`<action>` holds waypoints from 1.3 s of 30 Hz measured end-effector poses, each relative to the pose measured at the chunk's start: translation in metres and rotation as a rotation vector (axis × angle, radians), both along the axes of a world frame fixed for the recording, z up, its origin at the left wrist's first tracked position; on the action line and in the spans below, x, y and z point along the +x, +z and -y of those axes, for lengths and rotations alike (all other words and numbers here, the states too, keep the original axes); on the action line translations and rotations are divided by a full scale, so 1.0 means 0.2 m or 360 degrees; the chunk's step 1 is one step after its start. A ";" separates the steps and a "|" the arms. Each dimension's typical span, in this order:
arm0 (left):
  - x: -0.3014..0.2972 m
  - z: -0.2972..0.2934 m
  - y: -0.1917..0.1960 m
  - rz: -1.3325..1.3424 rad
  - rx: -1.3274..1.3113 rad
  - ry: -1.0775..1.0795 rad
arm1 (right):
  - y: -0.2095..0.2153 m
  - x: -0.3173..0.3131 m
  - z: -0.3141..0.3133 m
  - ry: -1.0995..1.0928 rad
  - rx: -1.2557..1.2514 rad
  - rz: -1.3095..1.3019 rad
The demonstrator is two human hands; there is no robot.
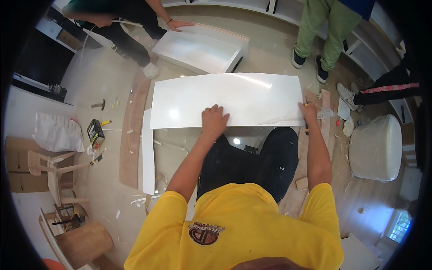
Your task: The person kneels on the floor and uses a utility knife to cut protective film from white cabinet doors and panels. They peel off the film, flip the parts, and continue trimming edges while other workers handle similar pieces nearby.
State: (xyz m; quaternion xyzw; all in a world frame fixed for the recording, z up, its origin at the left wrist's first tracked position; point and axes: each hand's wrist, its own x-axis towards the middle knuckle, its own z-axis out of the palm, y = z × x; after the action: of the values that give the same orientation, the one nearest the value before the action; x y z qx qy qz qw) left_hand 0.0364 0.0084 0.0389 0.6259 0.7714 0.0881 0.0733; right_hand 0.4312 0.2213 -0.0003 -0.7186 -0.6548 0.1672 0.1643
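Under the fingers (211, 110) of the left hand (213, 122), spread flat and gripping nothing, lies a glossy white panel (234, 99), pressed near its front edge; at the panel's right corner the right hand (309, 110) closes narrow around a small yellow tool (306, 105), too small to tell its kind; beyond the fingers stands a white cabinet box (198, 49), another person's hand (179, 24) resting on it; left of the fingers a long wooden strip (132, 130) lies on the floor (103, 85).
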 end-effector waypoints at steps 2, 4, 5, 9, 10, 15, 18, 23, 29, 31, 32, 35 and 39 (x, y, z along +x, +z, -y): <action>-0.20 0.01 -0.04 0.0021 0.0126 0.0046 | 0.02 -0.06 0.04 0.0007 -0.0079 -0.0023; -0.45 0.06 -0.15 -0.0070 0.0641 0.0173 | 0.03 -0.11 0.06 0.0008 -0.0061 -0.0018; -0.52 0.05 -0.15 -0.0109 0.0490 0.0304 | 0.00 -0.08 0.05 -0.0019 -0.0006 0.0014; -0.68 0.09 -0.15 0.0041 0.0246 0.0866 | -0.01 -0.02 0.03 0.0014 -0.0086 0.0101; -0.68 0.11 -0.17 0.0008 0.0276 0.0888 | -0.02 0.00 0.02 0.0008 -0.0059 0.0086; -0.67 0.14 -0.18 -0.0098 0.0312 0.0914 | 0.02 -0.02 0.05 -0.0152 -0.0403 -0.0127; -0.68 0.13 -0.20 -0.0095 0.0361 0.0912 | 0.01 0.00 0.05 -0.0189 -0.0230 -0.0098; -0.68 0.13 -0.19 -0.0099 0.0356 0.0902 | 0.05 -0.05 0.09 -0.0104 -0.0155 -0.0025; -0.68 0.13 -0.21 -0.0069 0.0346 0.0914 | 0.07 -0.07 0.13 -0.0089 0.0025 0.0008; -0.68 0.14 -0.21 -0.0076 0.0334 0.0910 | 0.08 -0.09 0.15 -0.0090 0.0048 0.0041; -0.68 0.13 -0.21 -0.0076 0.0331 0.0903 | 0.08 -0.08 0.14 -0.0103 0.0042 0.0043; -0.68 0.13 -0.21 -0.0072 0.0314 0.0896 | 0.10 -0.09 0.16 -0.0146 0.0001 0.0035; -0.69 0.13 -0.22 -0.0107 0.0308 0.0893 | 0.13 -0.10 0.16 -0.0128 -0.0057 0.0004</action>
State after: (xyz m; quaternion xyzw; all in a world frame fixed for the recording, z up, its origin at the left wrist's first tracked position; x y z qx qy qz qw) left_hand -0.1018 -0.0183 -0.0059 0.3950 0.9043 0.1573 -0.0397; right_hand 0.4111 0.1895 0.0250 -0.7473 -0.6225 0.1713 0.1573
